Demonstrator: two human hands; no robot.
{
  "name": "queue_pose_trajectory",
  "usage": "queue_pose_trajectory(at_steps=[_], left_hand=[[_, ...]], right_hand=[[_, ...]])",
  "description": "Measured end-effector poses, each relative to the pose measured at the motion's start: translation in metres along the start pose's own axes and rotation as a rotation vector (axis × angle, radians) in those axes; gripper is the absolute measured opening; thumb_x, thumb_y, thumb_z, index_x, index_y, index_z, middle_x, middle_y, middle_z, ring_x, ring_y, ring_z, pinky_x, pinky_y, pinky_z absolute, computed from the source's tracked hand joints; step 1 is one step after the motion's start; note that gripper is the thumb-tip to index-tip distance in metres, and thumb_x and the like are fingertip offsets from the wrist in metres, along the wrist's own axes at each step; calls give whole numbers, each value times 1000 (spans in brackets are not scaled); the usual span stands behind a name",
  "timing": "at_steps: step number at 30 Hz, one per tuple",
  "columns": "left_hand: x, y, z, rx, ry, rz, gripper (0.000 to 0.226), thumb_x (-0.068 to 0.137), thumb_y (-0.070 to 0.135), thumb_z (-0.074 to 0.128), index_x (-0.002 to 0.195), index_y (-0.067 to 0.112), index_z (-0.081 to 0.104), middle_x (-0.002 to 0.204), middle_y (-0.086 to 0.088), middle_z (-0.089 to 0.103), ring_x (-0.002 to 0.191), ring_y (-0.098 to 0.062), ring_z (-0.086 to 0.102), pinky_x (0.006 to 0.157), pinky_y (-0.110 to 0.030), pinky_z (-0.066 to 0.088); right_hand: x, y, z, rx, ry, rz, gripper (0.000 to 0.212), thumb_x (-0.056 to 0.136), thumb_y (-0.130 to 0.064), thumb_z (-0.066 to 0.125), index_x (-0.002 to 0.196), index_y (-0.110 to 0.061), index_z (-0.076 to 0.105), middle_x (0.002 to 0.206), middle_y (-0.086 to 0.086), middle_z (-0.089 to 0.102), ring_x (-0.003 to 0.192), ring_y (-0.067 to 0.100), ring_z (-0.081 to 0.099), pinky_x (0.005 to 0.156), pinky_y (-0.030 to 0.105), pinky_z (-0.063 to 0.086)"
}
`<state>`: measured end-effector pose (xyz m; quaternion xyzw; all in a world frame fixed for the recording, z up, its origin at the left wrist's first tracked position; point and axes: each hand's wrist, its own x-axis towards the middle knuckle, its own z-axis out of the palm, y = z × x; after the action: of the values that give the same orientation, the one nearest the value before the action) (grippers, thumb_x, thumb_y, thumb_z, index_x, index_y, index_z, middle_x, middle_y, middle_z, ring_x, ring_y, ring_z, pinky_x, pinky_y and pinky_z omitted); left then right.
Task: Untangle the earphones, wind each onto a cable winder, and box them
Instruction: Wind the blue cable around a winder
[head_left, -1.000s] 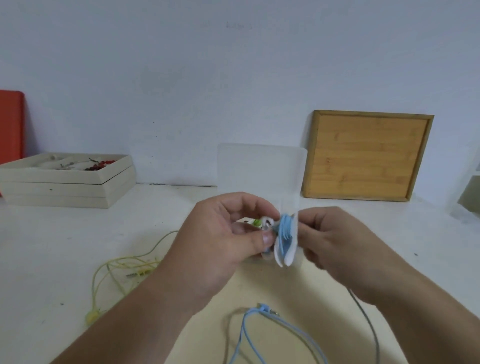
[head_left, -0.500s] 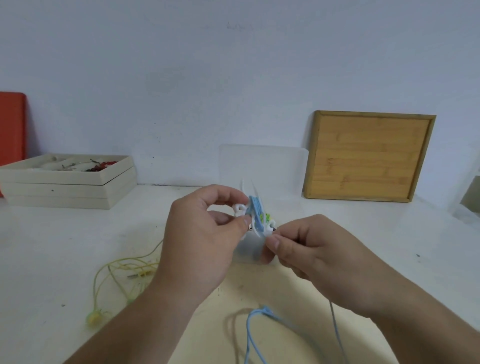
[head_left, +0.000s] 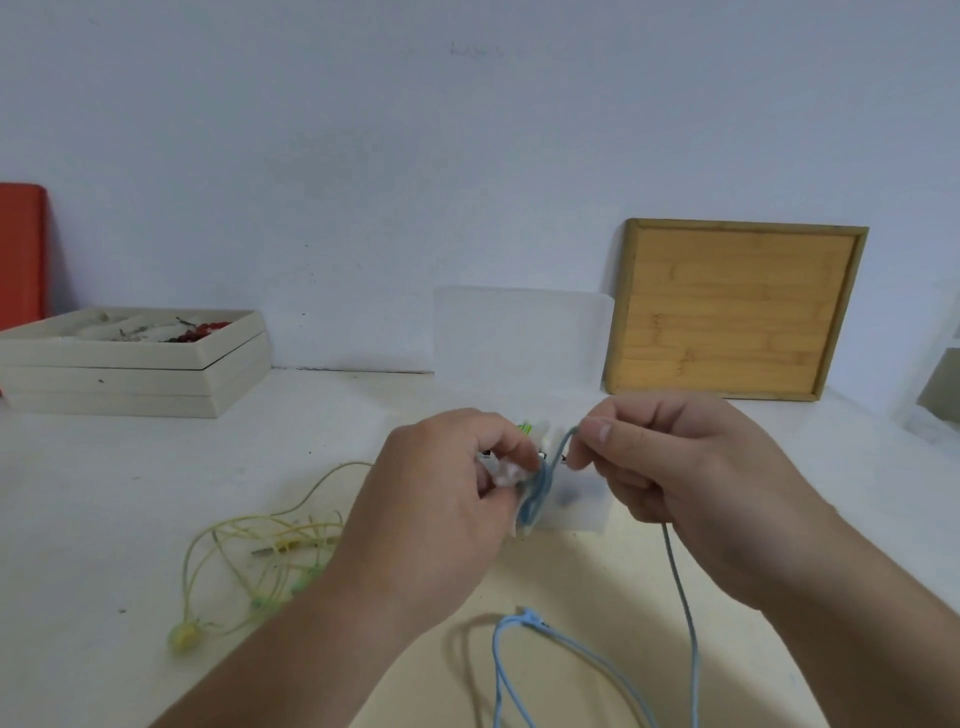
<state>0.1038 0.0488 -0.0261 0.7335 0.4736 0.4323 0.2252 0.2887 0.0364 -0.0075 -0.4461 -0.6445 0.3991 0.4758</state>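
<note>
Plain pale wall at the back and a white surface in front, nothing fancy. Up close, the left hand has its fingers curled round a small white cable winder, holding it just above the surface with a few turns of the blue earphone cable bunched on its right edge. The right hand is just beside it, thumb and forefinger pinching that same blue cable a little above the winder, so a short length runs tilted between the two hands. The rest of the cable drops out from under the right hand and trails toward the camera, with a loose loop lying on the surface near the bottom edge. Right behind the hands sits a clear plastic box with its lid standing open, and something green and white inside that I can't make out properly. Left of the left forearm, a tangled pair of yellow earphones lies on the surface, well apart from the blue ones. Further back, a bamboo tray leans upright against the wall on the right, a stack of cream organiser trays with small bits in the top one sits on the left, and a red panel shows at the far left edge.
</note>
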Motion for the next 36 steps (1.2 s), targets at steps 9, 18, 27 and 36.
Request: queue_pose_trajectory(at_steps=[9,18,27,36], left_hand=[[-1,12,-6,-342,-238,-37,28,78,1,78,82,28,74,61,-3,68,58,-13,59,62,-20,48],[7,5,-6,-605,79,-149,26,74,-11,75,78,15,76,82,-6,77,66,-21,70,74,-38,56],[6,1,-5,-200,197,-120,24,77,4,77,76,28,72,54,-3,67,46,-16,49,44,-19,35],[1,-2,0,-46,-102,-52,32,80,5,74,81,37,72,54,0,60,47,-11,45,51,-24,39]], right_hand=[[4,3,-4,-253,241,53,31,93,-31,64,70,-10,69,49,-3,36,51,18,25,47,26,22],[4,18,21,-270,-135,236,46,104,-32,45,68,-14,66,52,-8,41,52,12,31,49,24,26],[2,12,14,-253,-248,76,30,97,-31,56,74,-19,71,54,-10,41,51,10,32,53,26,27],[0,-1,-12,-86,144,-73,22,80,-31,66,70,-12,72,49,-2,38,49,15,27,49,28,21]])
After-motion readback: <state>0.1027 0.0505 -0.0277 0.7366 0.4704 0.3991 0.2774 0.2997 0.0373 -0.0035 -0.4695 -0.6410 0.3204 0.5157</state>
